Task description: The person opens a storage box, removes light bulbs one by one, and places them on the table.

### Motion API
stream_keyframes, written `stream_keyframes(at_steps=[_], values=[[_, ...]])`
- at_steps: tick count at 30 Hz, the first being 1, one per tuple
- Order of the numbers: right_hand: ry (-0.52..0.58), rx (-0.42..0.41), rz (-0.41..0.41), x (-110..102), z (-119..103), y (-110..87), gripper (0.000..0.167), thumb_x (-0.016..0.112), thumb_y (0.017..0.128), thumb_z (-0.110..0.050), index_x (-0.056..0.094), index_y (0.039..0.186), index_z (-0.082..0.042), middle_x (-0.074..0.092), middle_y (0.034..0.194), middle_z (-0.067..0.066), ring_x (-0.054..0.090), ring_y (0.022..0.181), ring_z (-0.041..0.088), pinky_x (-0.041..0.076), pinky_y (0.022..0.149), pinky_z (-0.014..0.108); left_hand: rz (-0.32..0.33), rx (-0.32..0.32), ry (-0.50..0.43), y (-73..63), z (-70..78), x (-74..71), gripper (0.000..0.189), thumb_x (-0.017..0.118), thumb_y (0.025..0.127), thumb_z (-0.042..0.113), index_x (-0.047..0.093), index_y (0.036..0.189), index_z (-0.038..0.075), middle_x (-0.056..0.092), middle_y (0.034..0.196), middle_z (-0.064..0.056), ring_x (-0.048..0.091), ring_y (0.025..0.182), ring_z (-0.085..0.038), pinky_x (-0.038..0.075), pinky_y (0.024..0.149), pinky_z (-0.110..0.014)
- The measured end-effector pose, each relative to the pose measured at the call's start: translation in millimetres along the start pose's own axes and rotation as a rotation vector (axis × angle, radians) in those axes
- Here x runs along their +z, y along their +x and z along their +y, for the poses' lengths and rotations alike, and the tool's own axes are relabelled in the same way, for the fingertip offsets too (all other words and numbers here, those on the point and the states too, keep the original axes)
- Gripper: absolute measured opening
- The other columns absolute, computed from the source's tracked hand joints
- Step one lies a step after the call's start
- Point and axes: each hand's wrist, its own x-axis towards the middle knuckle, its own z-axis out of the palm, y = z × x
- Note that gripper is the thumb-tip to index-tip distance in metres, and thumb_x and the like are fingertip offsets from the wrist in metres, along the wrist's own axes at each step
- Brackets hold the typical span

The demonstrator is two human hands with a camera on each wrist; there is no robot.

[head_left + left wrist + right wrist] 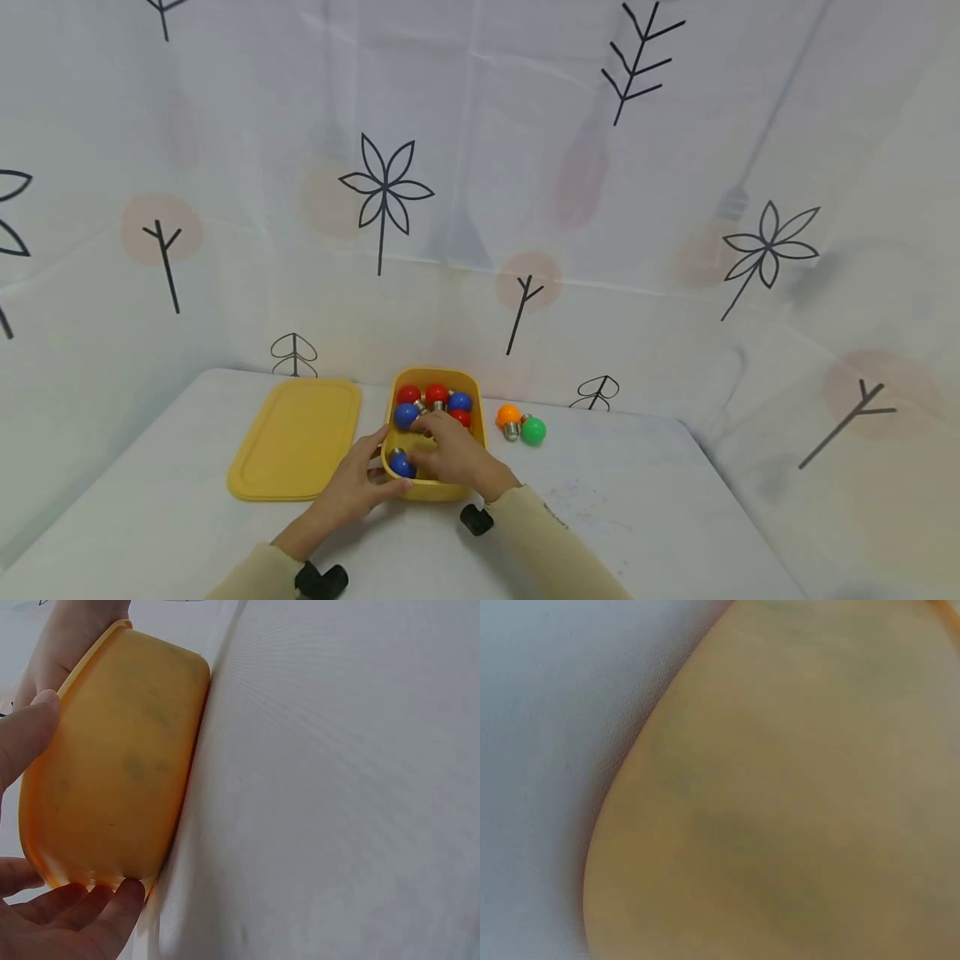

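A yellow plastic container (435,492) stands on the table with several small light bulbs in it. Red bulbs (437,393) and blue bulbs (460,402) lie toward its far end, and one blue bulb (402,465) is in the near left corner. My left hand (352,483) grips that corner, its thumb (34,731) at the rim and its fingers (112,919) against the wall. My right hand (457,454) reaches down into the container with bent fingers close to the bulbs. Whether it holds one is hidden. The container's wall (780,795) fills most of the right wrist view.
A yellow lid (296,437) lies flat on the white table (600,508), left of the container. To the right are an orange bulb (508,415) and a green bulb (533,431). A patterned white cloth (465,208) hangs behind the table.
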Motion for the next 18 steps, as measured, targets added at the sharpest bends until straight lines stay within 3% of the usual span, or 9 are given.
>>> stream_keyframes(at_steps=[5, 10, 18], values=[[0.038, 0.032, 0.013, -0.3, -1.0, 1.6, 0.043, 0.067, 0.09, -0.034, 0.059, 0.126, -0.012, 0.059, 0.118, 0.002, 0.056, 0.107, 0.018, 0.051, 0.092, 0.031, 0.003, -0.023, 0.009, 0.0, 0.1, -0.5, 0.103, 0.081, 0.072, 0.043, 0.027, 0.15, 0.005, 0.039, 0.141, -0.015, 0.045, 0.127, -0.03, 0.05, 0.095, -0.037], [0.074, 0.037, -0.029, -0.1, -4.0, 3.4, 0.047, 0.069, 0.087, -0.037, 0.059, 0.126, -0.013, 0.059, 0.118, 0.0, 0.057, 0.104, 0.016, 0.053, 0.088, 0.028, 0.006, -0.017, 0.009, -0.1, -0.6, -0.1, 0.102, 0.082, 0.072, 0.042, 0.027, 0.15, 0.004, 0.039, 0.141, -0.015, 0.044, 0.129, -0.03, 0.049, 0.096, -0.037], [0.134, 0.05, -0.05, 0.2, -4.8, 6.3, 0.042, 0.07, 0.088, -0.029, 0.059, 0.124, -0.011, 0.059, 0.12, 0.001, 0.058, 0.1, 0.012, 0.054, 0.085, 0.026, 0.002, -0.018, 0.014, 0.1, -1.4, 0.7, 0.101, 0.081, 0.073, 0.043, 0.027, 0.15, 0.006, 0.038, 0.141, -0.015, 0.044, 0.129, -0.03, 0.048, 0.096, -0.038]])
